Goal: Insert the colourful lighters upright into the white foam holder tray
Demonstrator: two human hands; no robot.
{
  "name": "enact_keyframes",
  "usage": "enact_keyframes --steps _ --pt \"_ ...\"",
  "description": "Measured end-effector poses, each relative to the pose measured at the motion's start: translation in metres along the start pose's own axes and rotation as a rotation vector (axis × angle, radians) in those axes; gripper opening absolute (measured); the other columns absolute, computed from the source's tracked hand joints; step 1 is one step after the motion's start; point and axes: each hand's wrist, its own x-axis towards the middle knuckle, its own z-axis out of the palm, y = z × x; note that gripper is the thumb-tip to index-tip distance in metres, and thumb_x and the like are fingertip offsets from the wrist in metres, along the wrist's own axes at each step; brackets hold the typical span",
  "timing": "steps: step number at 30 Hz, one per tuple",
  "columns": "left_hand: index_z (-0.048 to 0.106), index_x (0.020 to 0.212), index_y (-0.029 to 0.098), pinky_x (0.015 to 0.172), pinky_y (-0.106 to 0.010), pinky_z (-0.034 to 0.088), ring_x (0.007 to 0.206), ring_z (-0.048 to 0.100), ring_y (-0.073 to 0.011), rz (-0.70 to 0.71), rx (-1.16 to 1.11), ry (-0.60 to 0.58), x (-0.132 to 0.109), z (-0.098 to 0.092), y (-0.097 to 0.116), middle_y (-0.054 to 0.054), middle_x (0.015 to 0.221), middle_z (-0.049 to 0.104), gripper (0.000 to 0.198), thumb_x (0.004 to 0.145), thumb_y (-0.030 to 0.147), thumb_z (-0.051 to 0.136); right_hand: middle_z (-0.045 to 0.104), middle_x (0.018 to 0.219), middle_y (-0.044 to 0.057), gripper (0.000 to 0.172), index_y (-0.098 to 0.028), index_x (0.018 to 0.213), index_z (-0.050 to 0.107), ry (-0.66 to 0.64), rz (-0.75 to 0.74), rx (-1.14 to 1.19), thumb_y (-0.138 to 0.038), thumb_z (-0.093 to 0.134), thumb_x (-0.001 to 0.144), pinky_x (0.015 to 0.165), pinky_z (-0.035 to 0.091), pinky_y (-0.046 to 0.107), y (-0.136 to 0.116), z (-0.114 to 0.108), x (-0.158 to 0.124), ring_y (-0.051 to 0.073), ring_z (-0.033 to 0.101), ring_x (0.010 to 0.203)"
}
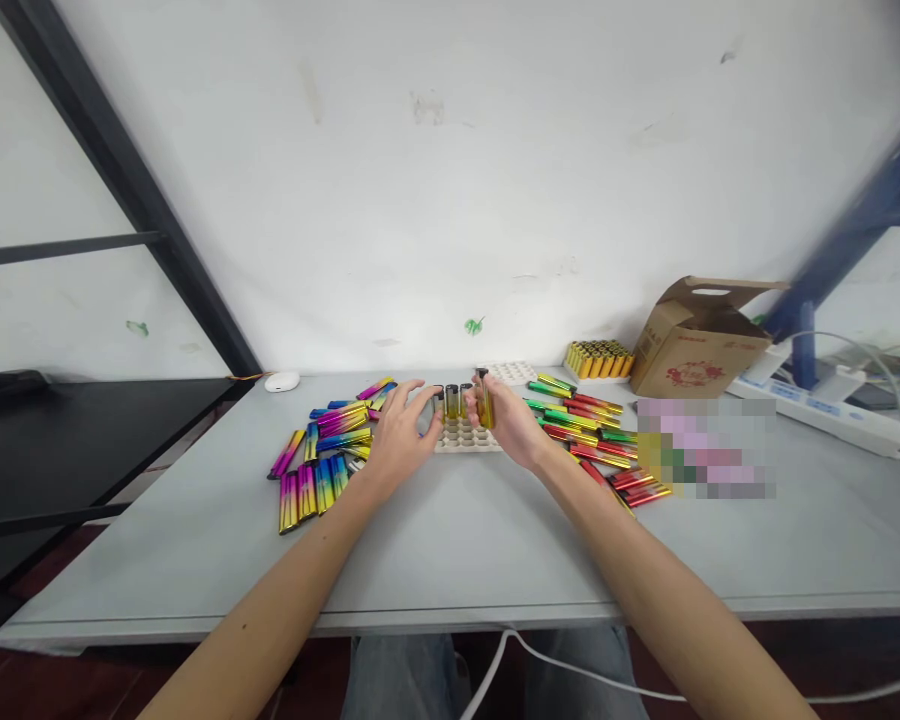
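Observation:
Beyond my hands lies a white tray with round holes (466, 438), where a couple of gold lighters with black tops (452, 402) stand upright in the back row. My left hand (401, 428) is at the tray's left side, its thumb and fingers curled around a dark-topped lighter (439, 396); most of that lighter is hidden. Over the tray's right side, my right hand (508, 412) pinches a gold lighter (484, 400) upright. Loose purple, blue and yellow lighters (331, 440) lie left of my left hand. Red, green and gold lighters (589, 428) lie to the right.
A second white holed tray (511, 373) lies behind. Further right, gold lighters (598, 360) stand packed in rows beside an open cardboard box (701, 340). A power strip (825, 405) with cables is at the right, a white case (282, 382) at the back left. A blurred patch covers part of the table.

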Motion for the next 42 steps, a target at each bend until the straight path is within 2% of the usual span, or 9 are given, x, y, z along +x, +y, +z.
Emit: enact_keyframes --steps 2,5,8,14,19,24,34,38,42 --pt "0.056 0.123 0.023 0.104 -0.046 0.043 0.121 0.05 -0.0274 0.0 -0.008 0.001 0.0 0.0 0.001 -0.011 0.128 0.054 0.033 0.09 0.023 0.052 0.057 0.079 0.0 0.033 -0.021 0.089 0.056 0.001 -0.119 -0.144 -0.054 0.057 0.085 0.065 0.044 0.025 -0.001 -0.001 -0.001 0.013 0.053 0.069" --pt "0.054 0.123 0.023 0.104 -0.045 0.043 0.12 0.051 -0.0264 0.007 -0.025 0.01 0.0 0.0 0.001 -0.01 0.125 0.055 0.033 0.09 0.022 0.052 0.059 0.088 0.003 0.029 -0.021 0.087 0.063 0.04 -0.391 -0.532 -0.05 0.055 0.089 0.082 0.043 0.031 -0.001 -0.005 -0.002 0.018 0.054 0.088" --pt "0.056 0.117 0.024 0.104 -0.046 0.043 0.119 0.051 -0.0268 0.004 -0.019 0.008 0.0 0.0 -0.001 -0.009 0.123 0.055 0.029 0.089 0.022 0.053 0.06 0.083 0.004 0.025 -0.023 0.086 0.067 0.059 -0.547 -0.815 -0.043 0.053 0.092 0.083 0.042 0.034 0.002 -0.009 -0.003 0.021 0.054 0.085" --pt "0.052 0.121 0.023 0.103 -0.045 0.042 0.119 0.051 -0.0266 0.002 -0.038 -0.003 0.002 -0.003 -0.001 -0.009 0.123 0.055 0.033 0.088 0.02 0.051 0.069 0.094 0.007 0.019 -0.025 0.099 0.07 0.073 -0.609 -1.027 -0.035 0.055 0.092 0.087 0.043 0.04 0.011 -0.016 -0.001 0.025 0.059 0.093" --pt "0.044 0.127 0.022 0.103 -0.043 0.042 0.119 0.051 -0.0255 0.009 -0.068 -0.033 0.0 -0.002 0.0 -0.01 0.123 0.055 0.043 0.085 0.015 0.051 0.07 0.101 0.009 0.024 -0.024 0.111 0.067 0.105 -0.656 -1.187 -0.026 0.053 0.091 0.093 0.045 0.043 0.02 -0.02 0.002 0.027 0.057 0.105" --pt "0.045 0.123 0.022 0.102 -0.043 0.043 0.121 0.05 -0.0261 0.005 -0.065 -0.091 -0.001 0.0 0.001 -0.009 0.124 0.054 0.039 0.085 0.014 0.05 0.068 0.102 0.009 0.025 -0.025 0.111 0.066 0.087 -0.659 -1.253 -0.022 0.052 0.091 0.094 0.046 0.043 0.027 -0.021 0.003 0.027 0.058 0.108" --pt "0.045 0.119 0.021 0.102 -0.043 0.042 0.119 0.05 -0.0257 0.006 -0.074 -0.073 0.001 -0.001 0.001 -0.01 0.12 0.054 0.032 0.087 0.015 0.048 0.067 0.103 0.01 0.022 -0.023 0.109 0.065 0.095 -0.72 -1.327 -0.019 0.051 0.092 0.092 0.048 0.039 0.03 -0.024 0.004 0.024 0.06 0.105" --pt "0.046 0.117 0.022 0.101 -0.043 0.042 0.119 0.05 -0.0256 -0.006 -0.076 -0.083 0.001 -0.002 0.003 -0.009 0.12 0.054 0.032 0.086 0.014 0.048 0.067 0.112 0.009 0.023 -0.022 0.11 0.066 0.131 -0.771 -1.421 -0.02 0.051 0.093 0.1 0.046 0.042 0.032 -0.023 0.005 0.025 0.055 0.117" --pt "0.046 0.118 0.022 0.103 -0.042 0.042 0.121 0.049 -0.0254 -0.01 -0.082 -0.069 0.001 -0.003 0.004 -0.009 0.122 0.053 0.035 0.084 0.012 0.047 0.054 0.136 0.011 0.027 -0.022 0.115 0.067 0.191 -0.787 -1.581 -0.022 0.052 0.093 0.108 0.04 0.047 0.032 -0.022 0.003 0.028 0.042 0.133"
